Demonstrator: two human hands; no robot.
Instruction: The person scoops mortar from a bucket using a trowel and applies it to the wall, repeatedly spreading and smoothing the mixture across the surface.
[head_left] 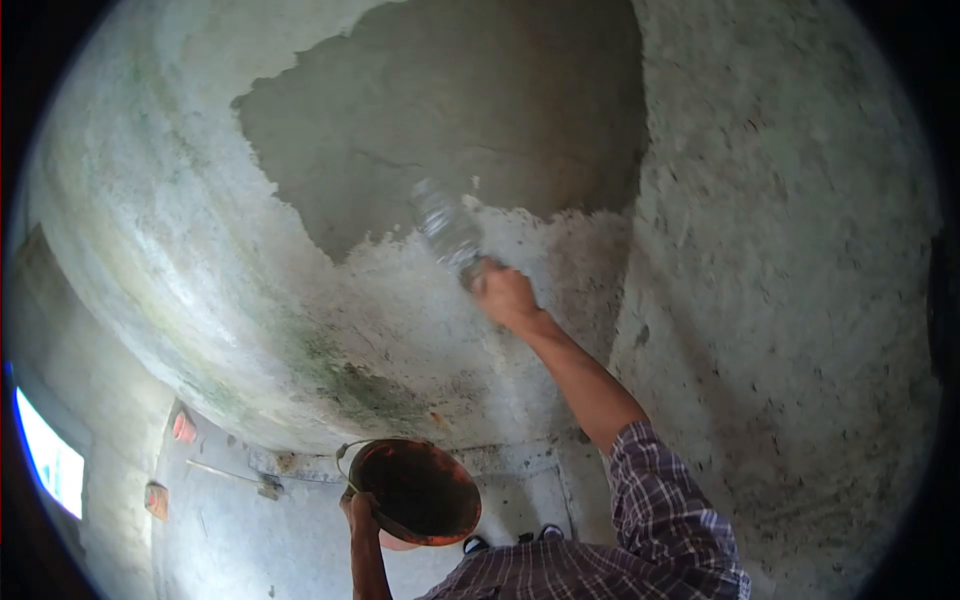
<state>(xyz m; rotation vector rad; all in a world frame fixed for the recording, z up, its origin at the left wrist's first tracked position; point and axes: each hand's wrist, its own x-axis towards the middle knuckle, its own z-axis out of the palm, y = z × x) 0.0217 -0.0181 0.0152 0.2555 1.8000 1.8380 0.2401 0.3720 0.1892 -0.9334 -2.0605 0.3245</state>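
Note:
My right hand is closed around the handle of a shiny tool that looks like a trowel; motion smears its blade. The blade lies at the lower edge of a dark grey, damp-looking patch on the pale wall. Low in the view, my left hand grips the rim of a round bucket at its left side. The bucket is tilted so its dark inside shows; what it contains is hard to make out. Its wire handle stands up beside the rim.
A second rough wall meets the first in a corner on the right. On the concrete floor lie a long-handled tool, a reddish pot and a brick-like block. Bright light enters through an opening at far left.

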